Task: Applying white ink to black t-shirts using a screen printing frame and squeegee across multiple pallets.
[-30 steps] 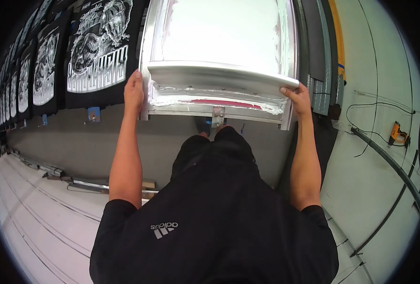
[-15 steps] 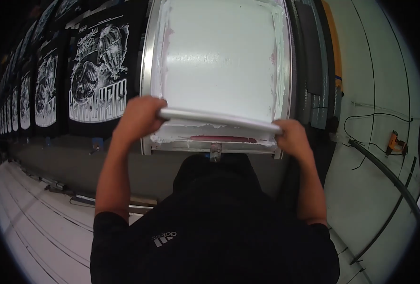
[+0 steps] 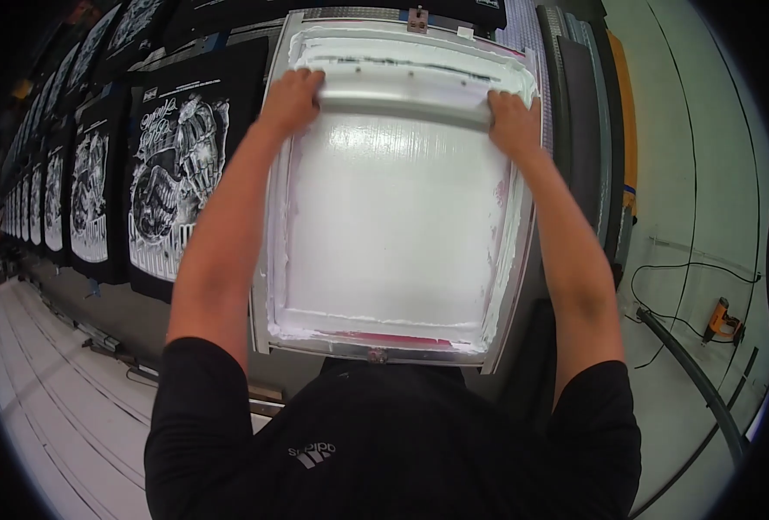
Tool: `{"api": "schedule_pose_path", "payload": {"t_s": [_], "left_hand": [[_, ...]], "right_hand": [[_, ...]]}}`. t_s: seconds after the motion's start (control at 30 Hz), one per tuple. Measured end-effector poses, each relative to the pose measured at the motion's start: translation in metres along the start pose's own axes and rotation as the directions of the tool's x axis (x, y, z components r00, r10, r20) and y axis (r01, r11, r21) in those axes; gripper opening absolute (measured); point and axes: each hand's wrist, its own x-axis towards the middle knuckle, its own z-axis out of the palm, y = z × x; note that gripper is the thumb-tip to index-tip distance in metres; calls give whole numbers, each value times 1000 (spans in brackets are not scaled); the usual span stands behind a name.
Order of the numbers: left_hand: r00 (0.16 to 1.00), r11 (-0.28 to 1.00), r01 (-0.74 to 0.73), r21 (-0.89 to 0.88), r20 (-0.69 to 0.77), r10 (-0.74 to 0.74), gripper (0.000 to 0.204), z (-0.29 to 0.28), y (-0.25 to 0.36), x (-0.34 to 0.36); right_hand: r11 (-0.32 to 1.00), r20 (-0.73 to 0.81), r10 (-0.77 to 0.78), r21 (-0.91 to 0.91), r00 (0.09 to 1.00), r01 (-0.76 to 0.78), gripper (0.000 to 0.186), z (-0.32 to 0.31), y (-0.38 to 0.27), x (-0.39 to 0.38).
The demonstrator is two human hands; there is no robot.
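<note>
One squeegee (image 3: 406, 102) at far end of one white-inked screen frame (image 3: 393, 260), gripped by two hands: left hand (image 3: 291, 97), right hand (image 3: 513, 120), fingers wrapped over bar. Row of printed black shirts (image 3: 172, 173) to left, count unclear.

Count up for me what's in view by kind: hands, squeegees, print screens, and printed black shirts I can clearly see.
Hands: 2, the left hand and right hand, both gripping the squeegee
Squeegee: 1
Print screen coated in white ink: 1
Printed black shirts: at least 5 in the row at left; the farther ones blur together
Total: at least 9
</note>
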Motion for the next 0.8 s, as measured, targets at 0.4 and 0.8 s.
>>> {"api": "schedule_pose_path", "payload": {"t_s": [0.4, 0.8], "left_hand": [[980, 977, 32, -212, 197, 11, 32, -149, 130, -288], [995, 956, 75, -285, 80, -54, 33, -120, 170, -375]], "right_hand": [[912, 176, -103, 409, 979, 23, 38, -133, -85, -313], [936, 342, -24, 337, 939, -99, 44, -109, -123, -383]]}}
